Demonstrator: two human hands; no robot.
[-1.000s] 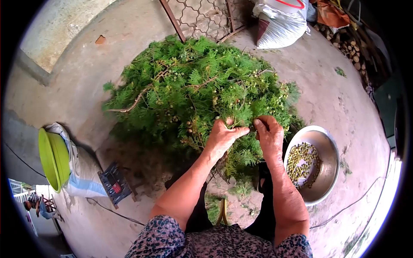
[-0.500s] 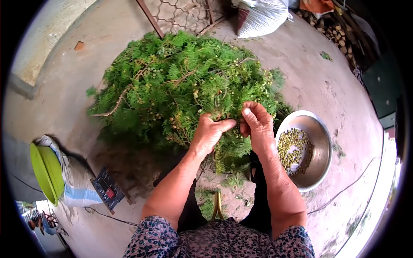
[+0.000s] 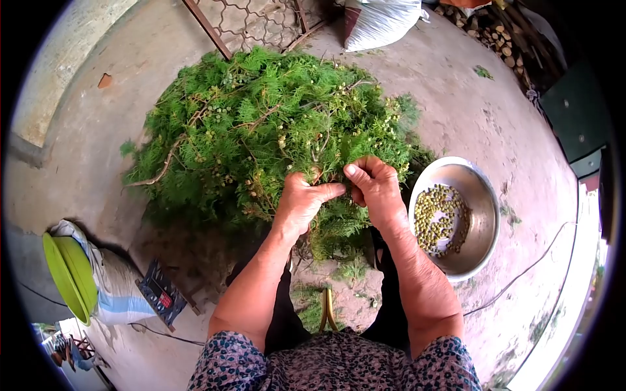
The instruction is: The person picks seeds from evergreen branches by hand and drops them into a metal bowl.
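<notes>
A big heap of green evergreen branches [image 3: 248, 117], dotted with small pale-green cones, lies on the floor in front of me. At its near edge my left hand [image 3: 298, 202] is closed around a leafy sprig, thumb pointing right. Close beside it, my right hand [image 3: 379, 192] pinches thumb and fingers together at the same foliage. Whatever sits between those fingertips is too small and hidden to name. To the right of my right forearm stands a metal basin [image 3: 484, 238], with many small greenish cones [image 3: 433, 218] gathered on its bottom.
Left of me are a lime-green plastic basin [image 3: 62, 277], a pale sack [image 3: 114, 280] and a dark patterned object [image 3: 160, 293]. A white sack [image 3: 385, 26] and stacked firewood [image 3: 499, 42] stand at the back. A cable [image 3: 521, 277] runs along the floor at right.
The view has shifted slightly, so everything appears a little further left and most things higher. Both hands keep nearly the same pose at the foliage.
</notes>
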